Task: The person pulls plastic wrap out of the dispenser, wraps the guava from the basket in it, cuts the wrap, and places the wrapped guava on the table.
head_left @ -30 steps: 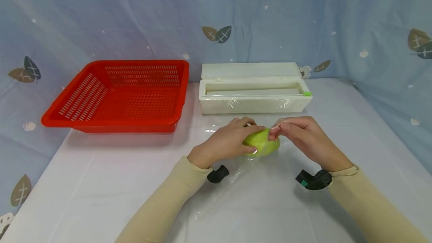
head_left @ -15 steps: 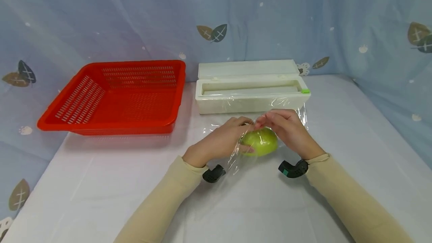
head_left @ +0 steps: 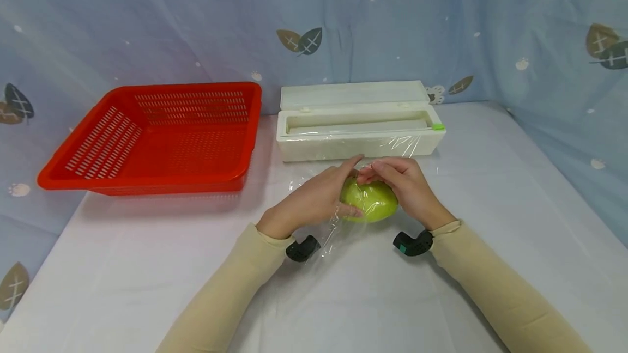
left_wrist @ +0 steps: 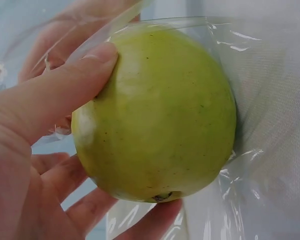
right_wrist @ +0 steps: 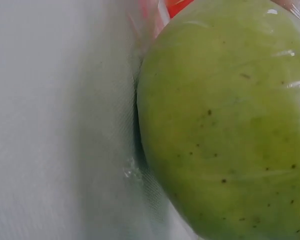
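Note:
A speckled yellow-green fruit (head_left: 370,200), rounded and smooth, sits on the white table between my hands with clear plastic wrap (head_left: 327,238) around it. My left hand (head_left: 311,196) holds it from the left, thumb (left_wrist: 72,82) on its near side and fingers spread around the far side. In the left wrist view a dark end scar (left_wrist: 165,196) shows on the fruit. From the right, my right hand (head_left: 404,181) pinches wrap at the fruit's upper edge, thumb and fingertips together. In the right wrist view the fruit (right_wrist: 230,130) fills the right half, shiny creased film over it.
Behind the hands stands a white wrap dispenser box (head_left: 363,148), lid (head_left: 353,95) raised, a roll (head_left: 360,127) inside and a green slider (head_left: 438,127) at its right end. A red slotted basket (head_left: 147,184) stands at the back left, against a blue patterned curtain (head_left: 235,20).
My right hand has moved left over the fruit, drawing wrap toward my left hand. My left fingers have lifted and spread, with the thumb still at the fruit. The head view has shifted slightly.

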